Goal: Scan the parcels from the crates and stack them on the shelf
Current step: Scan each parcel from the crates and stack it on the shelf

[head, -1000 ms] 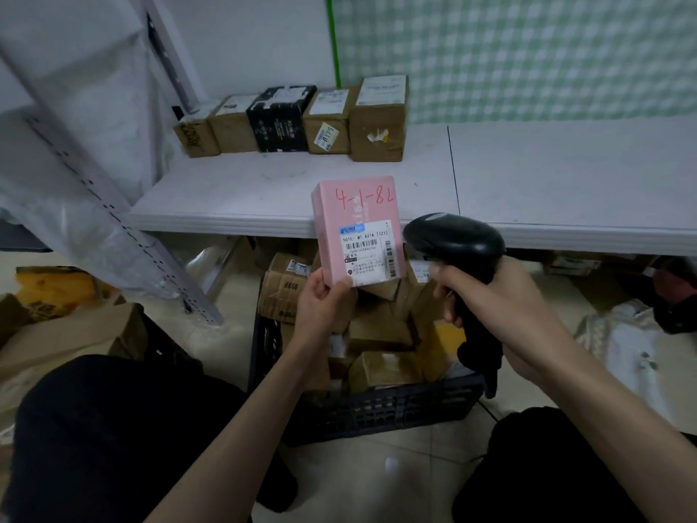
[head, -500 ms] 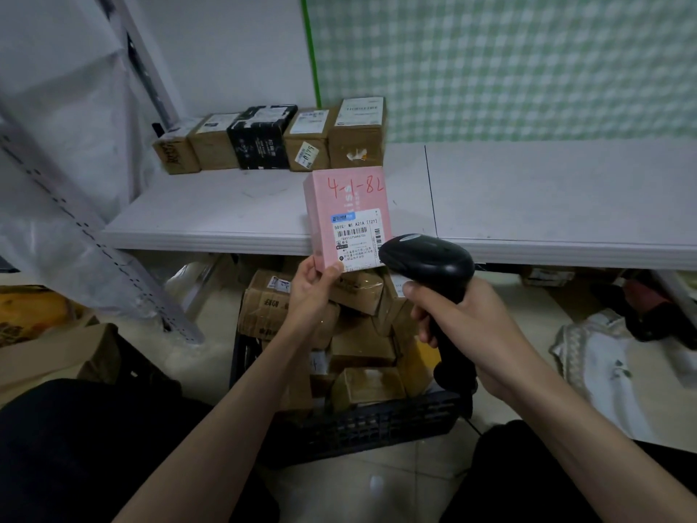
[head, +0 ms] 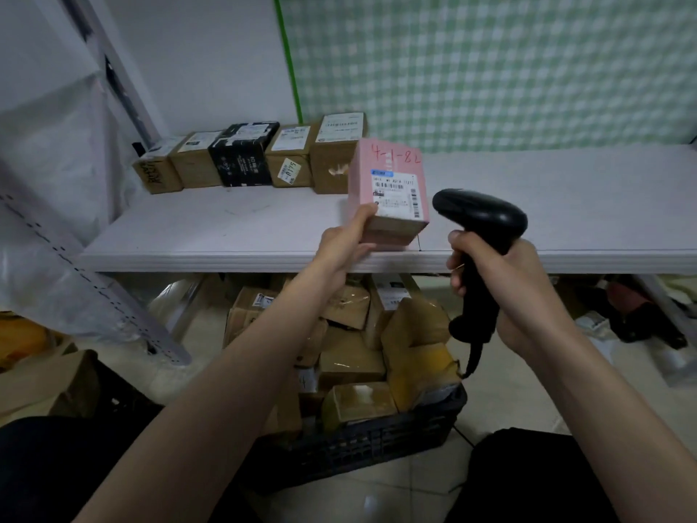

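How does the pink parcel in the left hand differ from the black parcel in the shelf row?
The pink parcel is held by the left hand over the shelf front; the black parcel sits in the back row between brown boxes. The pink parcel bears red handwriting, "4-1-8" and a last character I cannot read; the black parcel shows white print. Both carry white labels.

Shelf board: bare white surface across the centre and right of the frame. Obstacle: row of five parcels along the back wall at upper left, packed side by side. Front strip below that row: open. Slanted perforated upright bars the left edge. Below the shelf, black crate heaped with cartons fills the lower centre.
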